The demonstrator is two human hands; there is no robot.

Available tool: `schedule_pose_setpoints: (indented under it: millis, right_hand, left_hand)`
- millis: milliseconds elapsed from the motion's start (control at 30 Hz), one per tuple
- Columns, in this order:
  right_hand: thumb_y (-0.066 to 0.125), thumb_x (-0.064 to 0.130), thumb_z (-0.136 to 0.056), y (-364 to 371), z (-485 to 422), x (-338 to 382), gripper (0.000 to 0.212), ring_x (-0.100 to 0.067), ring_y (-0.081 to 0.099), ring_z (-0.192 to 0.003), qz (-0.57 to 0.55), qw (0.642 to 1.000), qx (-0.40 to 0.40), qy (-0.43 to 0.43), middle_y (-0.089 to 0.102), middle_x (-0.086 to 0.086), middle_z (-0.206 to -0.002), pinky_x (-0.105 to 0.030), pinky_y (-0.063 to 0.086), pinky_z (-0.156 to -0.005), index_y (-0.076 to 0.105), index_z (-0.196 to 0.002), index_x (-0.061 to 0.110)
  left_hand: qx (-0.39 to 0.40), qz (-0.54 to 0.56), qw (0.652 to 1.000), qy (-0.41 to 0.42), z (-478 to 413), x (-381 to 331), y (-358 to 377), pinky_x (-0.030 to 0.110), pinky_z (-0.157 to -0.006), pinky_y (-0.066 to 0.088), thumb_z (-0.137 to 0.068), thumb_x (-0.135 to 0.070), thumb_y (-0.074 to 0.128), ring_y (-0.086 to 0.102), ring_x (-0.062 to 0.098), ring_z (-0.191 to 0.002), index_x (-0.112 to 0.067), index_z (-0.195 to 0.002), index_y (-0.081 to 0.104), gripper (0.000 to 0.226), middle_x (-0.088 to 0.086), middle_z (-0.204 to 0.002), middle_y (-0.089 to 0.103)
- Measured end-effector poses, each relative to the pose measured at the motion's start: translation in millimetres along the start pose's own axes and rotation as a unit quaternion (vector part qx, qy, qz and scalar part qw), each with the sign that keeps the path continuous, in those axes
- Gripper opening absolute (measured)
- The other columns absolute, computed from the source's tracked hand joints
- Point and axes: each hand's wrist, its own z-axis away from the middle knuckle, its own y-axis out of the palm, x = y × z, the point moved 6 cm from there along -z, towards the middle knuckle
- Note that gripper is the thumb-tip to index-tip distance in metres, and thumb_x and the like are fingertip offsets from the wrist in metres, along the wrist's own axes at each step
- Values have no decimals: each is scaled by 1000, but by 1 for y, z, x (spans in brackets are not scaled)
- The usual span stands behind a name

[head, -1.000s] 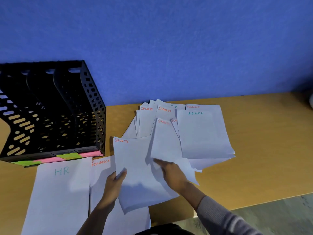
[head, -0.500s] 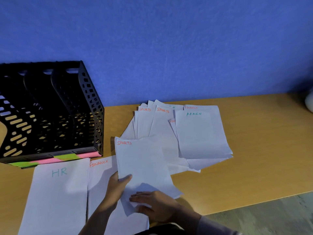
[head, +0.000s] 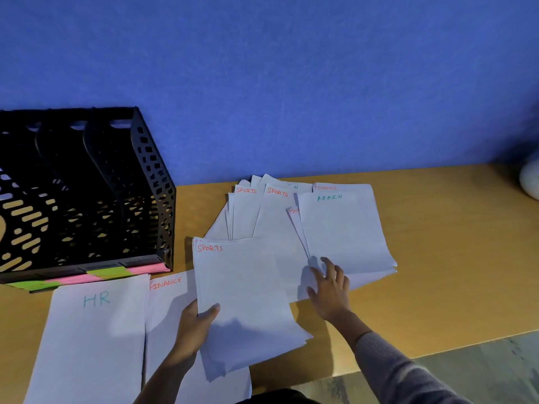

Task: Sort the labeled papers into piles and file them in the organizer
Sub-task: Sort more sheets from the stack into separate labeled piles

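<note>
My left hand (head: 194, 325) grips a small stack of white sheets marked SPORTS (head: 245, 295) at its lower left edge, thumb on top. My right hand (head: 329, 290) lies with spread fingers on the fanned, unsorted papers (head: 271, 225), near the bottom of the ADMIN sheet (head: 341, 231). Two more SPORTS labels and FINANCE labels show in that fan. An HR pile (head: 90, 339) and a FINANCE pile (head: 166, 304) lie on the desk at the lower left. The black perforated organizer (head: 87, 193) stands at the back left, with pink and green tags on its front lip.
The wooden desk (head: 452, 258) runs along a blue wall. A white rounded object (head: 530, 179) sits at the far right edge. The desk's front edge runs diagonally at the lower right, with grey floor beyond it.
My right hand let go of the SPORTS stack's lower edge and moved up and right onto the fanned papers. A loose SPORTS sheet from the fan now lies on the stack in my left hand.
</note>
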Motion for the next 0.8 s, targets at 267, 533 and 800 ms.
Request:
schedule_pose_setpoints:
  millis: [267,533,800]
  right_hand:
    - [43,39,-99,-2,-2,-35,30,-27,8,-151,11,999,-18,33,16,-9,-162,-48,15,-116,60,-124,38]
    - [40,27,-100,-15,2,-51,38,-21,43,-135,18,999,-38,30,48,-4,-146,-35,29,-112,60,-130,17]
    - [62,-11,-79,-44,17,-54,43,-33,71,-73,-41,992,-119,7,75,-11,-98,-26,41,-50,70,-115,10]
  left_hand:
    - [33,20,998,-40,2,2,20,36,-93,46,-91,-4,59,61,16,-100,-16,-125,52,36,2,-113,64]
    - [32,-78,991,-102,17,37,69,39,-83,51,-86,0,61,63,29,-92,-8,-119,51,35,17,-106,67]
    - [118,-249,960,-45,25,42,80,35,-77,51,-88,0,53,61,36,-101,-12,-134,37,50,17,-115,65]
